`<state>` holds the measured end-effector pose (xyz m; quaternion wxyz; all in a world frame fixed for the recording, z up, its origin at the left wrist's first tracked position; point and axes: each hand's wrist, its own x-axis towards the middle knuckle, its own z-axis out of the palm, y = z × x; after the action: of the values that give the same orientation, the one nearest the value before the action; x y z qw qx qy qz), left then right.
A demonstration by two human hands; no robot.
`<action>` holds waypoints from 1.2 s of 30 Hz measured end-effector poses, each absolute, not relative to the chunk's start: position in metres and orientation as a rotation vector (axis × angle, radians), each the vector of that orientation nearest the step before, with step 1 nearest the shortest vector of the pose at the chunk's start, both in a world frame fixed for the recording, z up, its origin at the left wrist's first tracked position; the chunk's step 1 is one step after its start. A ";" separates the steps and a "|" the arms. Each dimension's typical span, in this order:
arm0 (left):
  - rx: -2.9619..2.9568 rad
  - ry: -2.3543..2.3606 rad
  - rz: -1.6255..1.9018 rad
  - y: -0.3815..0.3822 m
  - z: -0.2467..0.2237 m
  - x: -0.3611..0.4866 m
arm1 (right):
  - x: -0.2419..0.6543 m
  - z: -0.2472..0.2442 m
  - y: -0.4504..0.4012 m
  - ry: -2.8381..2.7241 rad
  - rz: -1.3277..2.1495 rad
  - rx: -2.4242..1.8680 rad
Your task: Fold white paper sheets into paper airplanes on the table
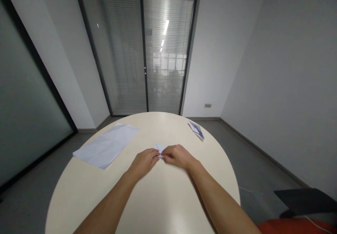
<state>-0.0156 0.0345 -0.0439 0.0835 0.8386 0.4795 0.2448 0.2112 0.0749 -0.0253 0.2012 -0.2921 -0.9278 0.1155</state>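
Observation:
A small folded white paper [159, 147] lies near the middle of the round table [158, 199], with crease lines on its upper part. My left hand [144, 162] pinches its left edge between thumb and fingers. On the right edge, my right hand [177, 155] has its fingers closed in a similar pinch. The fingertips of both hands are close together, and they hide the lower sides of the paper.
Large white sheets [106, 146] lie at the table's left edge. A folded paper piece [196, 130] sits near the back right edge. A black and red chair [308, 200] stands at the lower right, beyond the table.

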 end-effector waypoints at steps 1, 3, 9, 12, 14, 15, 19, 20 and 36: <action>2.499 1.439 0.734 0.034 -0.043 -0.015 | 0.211 -0.024 0.074 -2.593 0.310 -0.819; 2.490 1.457 0.735 0.033 -0.040 -0.014 | 0.209 -0.021 0.073 -2.595 0.278 -0.824; 2.473 1.577 0.700 0.030 -0.032 -0.013 | 0.206 -0.016 0.071 -2.596 0.210 -0.830; 2.475 1.630 0.659 0.030 -0.030 -0.012 | 0.206 -0.017 0.071 -2.600 0.199 -0.819; 2.482 1.650 0.627 0.030 -0.028 -0.011 | 0.206 -0.017 0.071 -2.602 0.197 -0.822; 2.486 1.657 0.616 0.030 -0.028 -0.010 | 0.206 -0.017 0.070 -2.602 0.199 -0.828; 2.530 1.619 0.638 0.029 -0.028 -0.011 | 0.205 -0.015 0.068 -2.588 0.223 -0.837; 2.548 1.588 0.652 0.029 -0.029 -0.012 | 0.206 -0.015 0.067 -2.583 0.231 -0.832; 2.542 1.269 0.758 0.029 -0.035 -0.016 | 0.205 -0.025 0.072 -2.544 0.342 -0.876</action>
<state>-0.0160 0.0294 -0.0348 0.1003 0.8602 0.4293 0.2563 0.2046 0.0716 -0.0248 0.2128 -0.3154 -0.9165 0.1234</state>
